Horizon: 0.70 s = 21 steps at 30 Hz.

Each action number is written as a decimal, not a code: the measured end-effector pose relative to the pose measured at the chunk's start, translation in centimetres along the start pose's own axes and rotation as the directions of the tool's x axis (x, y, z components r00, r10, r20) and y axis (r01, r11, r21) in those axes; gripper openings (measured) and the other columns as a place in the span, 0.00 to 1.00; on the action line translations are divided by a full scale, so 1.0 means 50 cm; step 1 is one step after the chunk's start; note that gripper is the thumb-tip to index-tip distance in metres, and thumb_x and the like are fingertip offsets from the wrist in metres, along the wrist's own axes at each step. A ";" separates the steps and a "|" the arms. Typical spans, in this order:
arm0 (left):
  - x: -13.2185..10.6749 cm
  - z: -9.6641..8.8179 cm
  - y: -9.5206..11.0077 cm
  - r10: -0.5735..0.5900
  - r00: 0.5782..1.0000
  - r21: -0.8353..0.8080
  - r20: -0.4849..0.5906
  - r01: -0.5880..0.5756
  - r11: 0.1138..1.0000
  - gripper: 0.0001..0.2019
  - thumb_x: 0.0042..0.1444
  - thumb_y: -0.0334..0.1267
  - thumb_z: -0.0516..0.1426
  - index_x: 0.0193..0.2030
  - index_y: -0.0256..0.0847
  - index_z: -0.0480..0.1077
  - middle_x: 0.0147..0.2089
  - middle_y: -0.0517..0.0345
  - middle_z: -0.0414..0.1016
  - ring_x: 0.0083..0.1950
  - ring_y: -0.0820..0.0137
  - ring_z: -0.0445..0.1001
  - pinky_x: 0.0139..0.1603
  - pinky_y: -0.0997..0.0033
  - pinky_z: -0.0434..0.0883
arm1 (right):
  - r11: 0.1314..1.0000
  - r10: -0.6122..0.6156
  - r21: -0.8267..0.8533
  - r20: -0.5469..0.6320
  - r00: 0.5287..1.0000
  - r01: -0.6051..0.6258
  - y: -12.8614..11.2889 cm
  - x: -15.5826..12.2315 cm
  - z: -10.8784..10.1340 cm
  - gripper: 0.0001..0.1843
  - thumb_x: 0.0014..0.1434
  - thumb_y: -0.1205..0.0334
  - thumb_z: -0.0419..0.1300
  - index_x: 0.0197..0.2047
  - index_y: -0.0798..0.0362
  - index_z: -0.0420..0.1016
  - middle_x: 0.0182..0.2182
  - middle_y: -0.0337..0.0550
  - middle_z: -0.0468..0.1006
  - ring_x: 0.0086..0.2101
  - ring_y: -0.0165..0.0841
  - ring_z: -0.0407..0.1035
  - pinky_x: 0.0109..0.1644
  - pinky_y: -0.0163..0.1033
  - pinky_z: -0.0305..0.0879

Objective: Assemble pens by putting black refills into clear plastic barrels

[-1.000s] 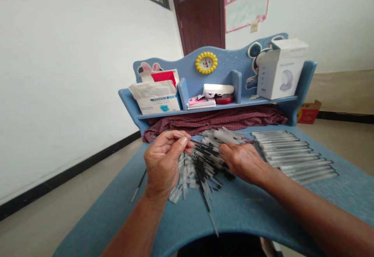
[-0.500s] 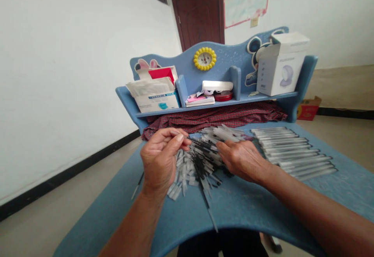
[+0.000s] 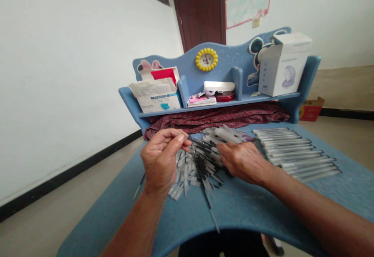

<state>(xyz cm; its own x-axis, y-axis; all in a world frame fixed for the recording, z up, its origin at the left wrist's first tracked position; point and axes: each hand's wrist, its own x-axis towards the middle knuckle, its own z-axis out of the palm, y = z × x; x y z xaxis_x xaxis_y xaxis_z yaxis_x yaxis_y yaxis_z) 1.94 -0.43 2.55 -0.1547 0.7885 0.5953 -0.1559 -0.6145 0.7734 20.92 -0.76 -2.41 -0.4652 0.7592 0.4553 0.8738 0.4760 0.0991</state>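
From my remote seat I see the left hand (image 3: 160, 159) pinched shut on one thin black refill (image 3: 198, 144), thumb against fingertips, held just above the heap (image 3: 198, 169) of loose refills and clear tubes. The right hand (image 3: 241, 159) lies palm down on that heap with its fingers buried in it; I cannot tell whether it grips anything. I judge the work partway done: to the right of the right hand a row of clear pens (image 3: 295, 151) lies neatly side by side, while the heap between the hands is large. A stray refill (image 3: 139, 186) lies left of the left wrist. Everything rests on a blue desk (image 3: 233, 210). Beyond the hands are a checked cloth (image 3: 216, 118), a shelf (image 3: 216, 107) with a yellow clock (image 3: 206, 59) and a white box (image 3: 282, 70), white walls and a dark door (image 3: 201, 11)
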 end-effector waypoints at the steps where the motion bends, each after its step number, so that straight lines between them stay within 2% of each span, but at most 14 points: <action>1: 0.000 0.000 0.000 0.000 1.000 0.006 -0.003 0.000 1.000 0.03 0.44 0.28 0.61 0.27 0.35 0.71 0.28 0.59 0.75 0.25 0.75 0.74 0.24 0.79 0.71 | 1.000 -0.001 0.001 -0.004 1.000 0.001 0.000 0.000 0.000 0.11 0.64 0.64 0.48 0.37 0.54 0.70 0.27 0.42 0.76 0.22 0.30 0.66 0.23 0.39 0.40; 5: -0.004 0.001 -0.006 -0.046 0.999 0.029 0.024 0.045 0.999 0.03 0.45 0.29 0.62 0.27 0.35 0.71 0.29 0.59 0.76 0.25 0.74 0.75 0.24 0.78 0.71 | 1.000 -0.009 0.015 -0.023 1.000 0.009 -0.003 0.000 0.000 0.11 0.64 0.64 0.48 0.37 0.54 0.71 0.27 0.42 0.77 0.23 0.30 0.67 0.23 0.39 0.41; 8: -0.013 0.005 -0.017 -0.108 0.989 0.063 0.102 0.101 0.993 0.03 0.46 0.31 0.62 0.29 0.36 0.72 0.30 0.57 0.76 0.26 0.72 0.75 0.25 0.76 0.72 | 1.000 -0.021 0.017 -0.055 0.998 0.022 -0.004 -0.001 0.001 0.10 0.63 0.64 0.49 0.37 0.54 0.71 0.25 0.40 0.76 0.21 0.29 0.66 0.23 0.39 0.41; 11: -0.025 0.011 -0.031 -0.154 0.972 0.180 0.178 0.122 0.976 0.03 0.48 0.33 0.62 0.29 0.36 0.73 0.30 0.57 0.76 0.27 0.71 0.76 0.25 0.76 0.72 | 0.999 -0.031 0.007 -0.116 0.993 0.032 -0.002 -0.002 0.004 0.10 0.63 0.64 0.50 0.40 0.54 0.72 0.25 0.40 0.77 0.21 0.29 0.66 0.23 0.38 0.43; 14: -0.032 0.012 -0.044 -0.146 0.963 0.353 0.226 0.059 0.934 0.03 0.50 0.34 0.61 0.32 0.37 0.75 0.27 0.58 0.76 0.27 0.70 0.75 0.24 0.76 0.70 | 1.000 -0.028 0.000 -0.178 0.984 0.029 0.003 -0.002 0.010 0.12 0.63 0.64 0.50 0.47 0.54 0.70 0.28 0.41 0.79 0.24 0.30 0.69 0.24 0.37 0.46; 17: -0.030 0.007 -0.050 -0.072 0.948 0.496 0.310 -0.096 0.863 0.04 0.52 0.34 0.59 0.33 0.39 0.75 0.27 0.59 0.75 0.26 0.71 0.73 0.26 0.75 0.69 | 1.000 0.003 0.002 -0.218 0.976 -0.003 0.010 -0.001 0.015 0.13 0.64 0.63 0.50 0.48 0.55 0.70 0.28 0.43 0.80 0.25 0.32 0.70 0.26 0.36 0.50; 19: -0.027 0.003 -0.049 -0.099 0.896 0.584 0.432 -0.195 0.788 0.05 0.53 0.34 0.57 0.30 0.39 0.75 0.25 0.60 0.74 0.25 0.72 0.71 0.26 0.75 0.67 | 0.999 0.034 -0.003 -0.231 0.972 -0.036 0.014 -0.001 0.016 0.14 0.63 0.62 0.51 0.50 0.56 0.69 0.28 0.44 0.80 0.26 0.33 0.71 0.27 0.36 0.52; 20: -0.026 0.000 -0.047 -0.154 0.850 0.622 0.504 -0.233 0.748 0.06 0.53 0.33 0.56 0.28 0.39 0.75 0.24 0.60 0.73 0.25 0.72 0.70 0.26 0.75 0.66 | 0.999 0.049 -0.007 -0.235 0.971 -0.052 0.016 0.000 0.016 0.15 0.63 0.62 0.52 0.51 0.57 0.68 0.28 0.45 0.80 0.26 0.34 0.71 0.28 0.36 0.52; 21: -0.025 -0.002 -0.044 -0.229 0.786 0.652 0.575 -0.270 0.709 0.07 0.53 0.33 0.56 0.27 0.39 0.74 0.23 0.60 0.72 0.25 0.72 0.70 0.26 0.75 0.65 | 0.998 0.062 -0.013 -0.238 0.969 -0.067 0.018 0.000 0.016 0.16 0.62 0.62 0.52 0.53 0.57 0.68 0.28 0.45 0.80 0.26 0.34 0.72 0.28 0.36 0.52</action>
<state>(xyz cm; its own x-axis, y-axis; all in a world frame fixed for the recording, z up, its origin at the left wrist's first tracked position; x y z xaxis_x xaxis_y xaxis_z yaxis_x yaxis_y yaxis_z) 2.38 -0.06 0.09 0.4747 0.7756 0.4161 0.5669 -0.6311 0.5295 21.59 0.05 -3.03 -0.3628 0.6597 0.6582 0.9049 0.4181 0.0797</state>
